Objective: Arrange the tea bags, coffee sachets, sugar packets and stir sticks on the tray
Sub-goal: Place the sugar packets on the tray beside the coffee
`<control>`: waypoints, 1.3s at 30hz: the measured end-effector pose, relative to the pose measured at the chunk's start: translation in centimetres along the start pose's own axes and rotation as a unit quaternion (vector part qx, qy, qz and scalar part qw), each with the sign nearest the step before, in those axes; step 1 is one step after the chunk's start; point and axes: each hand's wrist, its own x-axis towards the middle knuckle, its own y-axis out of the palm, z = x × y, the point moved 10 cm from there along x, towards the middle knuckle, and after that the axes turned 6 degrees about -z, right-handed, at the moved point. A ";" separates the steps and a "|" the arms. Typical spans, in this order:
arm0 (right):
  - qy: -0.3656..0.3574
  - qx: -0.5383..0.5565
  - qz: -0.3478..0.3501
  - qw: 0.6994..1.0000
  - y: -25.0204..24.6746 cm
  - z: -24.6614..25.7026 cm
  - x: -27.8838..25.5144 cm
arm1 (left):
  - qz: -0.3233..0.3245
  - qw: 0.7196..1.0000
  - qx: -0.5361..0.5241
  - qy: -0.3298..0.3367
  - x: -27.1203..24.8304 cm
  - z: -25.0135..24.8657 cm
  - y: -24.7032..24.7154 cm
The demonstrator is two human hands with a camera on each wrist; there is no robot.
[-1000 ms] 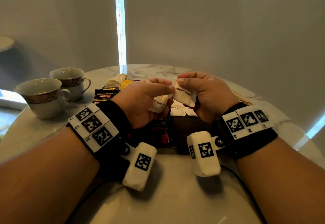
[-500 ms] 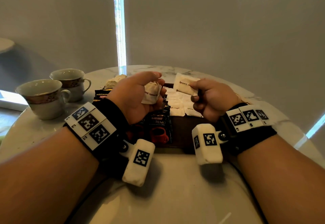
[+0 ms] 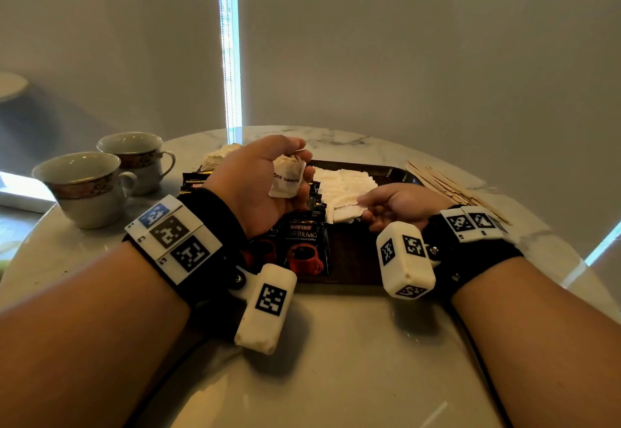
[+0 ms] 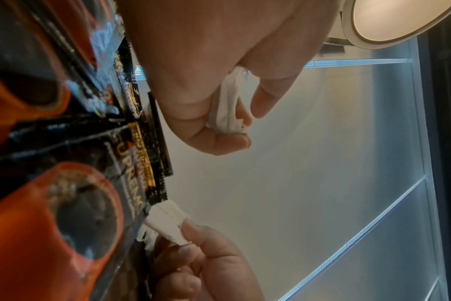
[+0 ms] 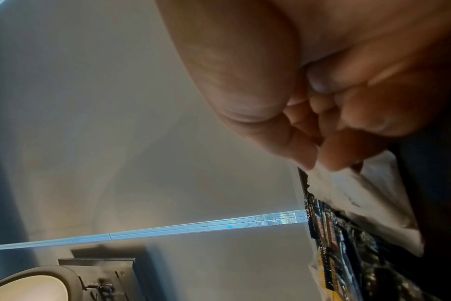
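Round marble surface [image 3: 336, 360] by grey blinds; left hand [image 3: 265, 185] grips sugar packets [image 3: 287, 177], right hand [image 3: 400, 206] pinches a brown sugar packet [image 3: 346, 211] over the tray [image 3: 393, 170].

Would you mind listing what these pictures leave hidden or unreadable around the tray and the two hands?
- Head view: the left hand hides how many sugar packets it grips.
- Head view: the left wrist covers part of the coffee sachets on the tray, so no count.
- Head view: the stir sticks are too thin to count.
- Right wrist view: the right hand blocks the print on its packet.
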 end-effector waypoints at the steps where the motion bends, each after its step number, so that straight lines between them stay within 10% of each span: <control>1: 0.000 -0.003 0.008 1.000 0.2 0.1 -0.2 | 0.000 1.000 0.000 0.000 0.0 0.0 0.0; 39: -0.028 -0.005 -0.020 0.999 0.6 0.7 -1.6 | 0.005 1.000 -0.001 -0.004 0.3 0.5 0.1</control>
